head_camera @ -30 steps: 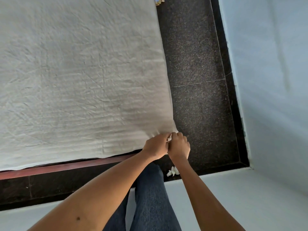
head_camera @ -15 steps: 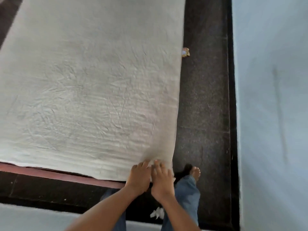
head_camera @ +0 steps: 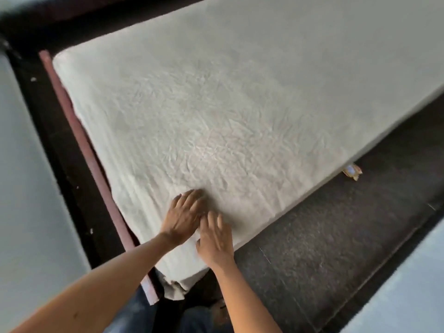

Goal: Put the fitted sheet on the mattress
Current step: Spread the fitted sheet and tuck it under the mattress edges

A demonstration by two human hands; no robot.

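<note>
While both lie flat and spread, the left grip (head_camera: 185, 217) and right grip (head_camera: 216, 239) clasp nothing, pressing the fitted sheet (head_camera: 240, 111) that covers the mattress (head_camera: 348, 159). Its near corner (head_camera: 176, 288) hangs loose and bunched, so smoothing forward could, I judge, drag that corner back up off the mattress.

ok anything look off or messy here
Two things: the fitted sheet is wrinkled across the middle, with a loose flap hanging untucked at the near corner. A small crumpled scrap, maybe a wrapper, lies on the dark floor beside the sheet's edge.
</note>
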